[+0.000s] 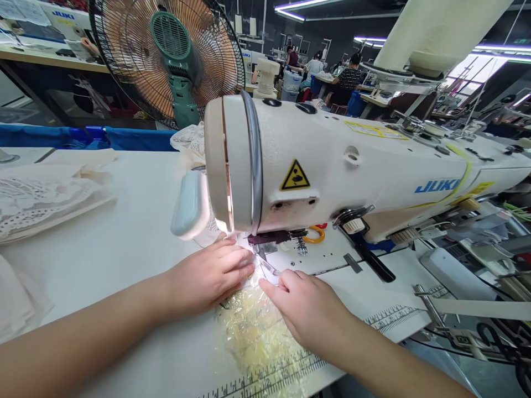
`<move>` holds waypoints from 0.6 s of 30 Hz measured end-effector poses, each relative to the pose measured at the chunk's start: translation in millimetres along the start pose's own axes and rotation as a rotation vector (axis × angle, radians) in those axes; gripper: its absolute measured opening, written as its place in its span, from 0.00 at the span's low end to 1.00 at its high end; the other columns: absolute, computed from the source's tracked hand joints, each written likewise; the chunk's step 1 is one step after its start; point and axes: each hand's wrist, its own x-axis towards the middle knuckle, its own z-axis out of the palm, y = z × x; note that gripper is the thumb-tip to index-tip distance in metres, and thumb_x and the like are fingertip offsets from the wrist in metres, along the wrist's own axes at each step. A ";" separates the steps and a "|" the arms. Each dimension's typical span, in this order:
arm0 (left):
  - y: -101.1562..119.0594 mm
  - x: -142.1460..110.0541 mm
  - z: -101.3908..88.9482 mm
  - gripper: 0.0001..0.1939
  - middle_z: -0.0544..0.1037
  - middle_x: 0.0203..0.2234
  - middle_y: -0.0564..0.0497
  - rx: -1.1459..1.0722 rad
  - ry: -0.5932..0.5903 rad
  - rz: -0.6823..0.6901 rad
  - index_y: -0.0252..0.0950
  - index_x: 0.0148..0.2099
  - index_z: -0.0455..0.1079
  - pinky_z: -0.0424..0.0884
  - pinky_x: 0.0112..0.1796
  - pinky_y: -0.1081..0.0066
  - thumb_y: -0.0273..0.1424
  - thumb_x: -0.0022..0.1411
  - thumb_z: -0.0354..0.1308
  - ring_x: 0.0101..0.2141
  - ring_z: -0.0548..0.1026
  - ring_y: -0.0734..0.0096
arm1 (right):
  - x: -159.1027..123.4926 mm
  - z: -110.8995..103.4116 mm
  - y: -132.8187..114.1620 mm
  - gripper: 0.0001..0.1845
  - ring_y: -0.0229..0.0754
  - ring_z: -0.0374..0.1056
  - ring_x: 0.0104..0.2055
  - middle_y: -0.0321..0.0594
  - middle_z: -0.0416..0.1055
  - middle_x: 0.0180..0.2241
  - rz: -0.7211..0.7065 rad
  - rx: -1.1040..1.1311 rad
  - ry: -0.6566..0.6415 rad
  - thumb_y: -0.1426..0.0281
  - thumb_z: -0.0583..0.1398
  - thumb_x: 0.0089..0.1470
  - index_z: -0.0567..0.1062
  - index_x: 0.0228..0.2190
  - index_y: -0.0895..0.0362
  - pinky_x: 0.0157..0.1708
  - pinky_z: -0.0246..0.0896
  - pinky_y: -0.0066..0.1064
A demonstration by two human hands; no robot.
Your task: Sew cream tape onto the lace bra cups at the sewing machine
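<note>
Beneath the head of a white sewing machine (298, 149), my left hand (215, 272) rests on pale fabric, its fingers stretched toward the needle area. My right hand (309, 304) is closed, thumb and index finger at the cloth's right side. A thin, shiny curved metal piece (269, 268) runs from the presser foot to its fingertips. Whether these fingers grip that piece or the cloth I cannot tell. White lace fabric (211, 224) shows behind the left hand, partly hidden by the machine. Crinkled clear film over a yellowish patch (257, 331) covers the table below both hands.
More lace fabric (45, 193) lies on the table's left. A pale blue rounded box (191, 204) stands beside the machine head. Orange-handled scissors (315, 235) and a black lever (371, 257) are on the right. A large fan (174, 61) stands behind; people sit farther back.
</note>
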 end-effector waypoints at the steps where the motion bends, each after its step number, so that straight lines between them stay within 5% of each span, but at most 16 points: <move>1: -1.0 0.2 -0.8 0.16 0.77 0.39 0.41 0.007 -0.010 -0.015 0.32 0.49 0.70 0.66 0.47 0.54 0.27 0.69 0.42 0.35 0.71 0.62 | -0.4 0.9 0.3 0.29 0.40 0.58 0.31 0.40 0.65 0.34 0.001 0.003 0.000 0.80 0.54 0.49 0.66 0.53 0.52 0.25 0.42 0.29; 18: -37.7 -11.9 -1.4 0.21 0.78 0.35 0.44 0.139 0.029 -0.063 0.37 0.51 0.71 0.67 0.30 0.69 0.32 0.70 0.38 0.34 0.74 0.63 | -7.3 18.1 5.4 0.34 0.40 0.59 0.32 0.40 0.65 0.32 -0.048 0.056 0.118 0.79 0.55 0.48 0.63 0.57 0.50 0.27 0.48 0.29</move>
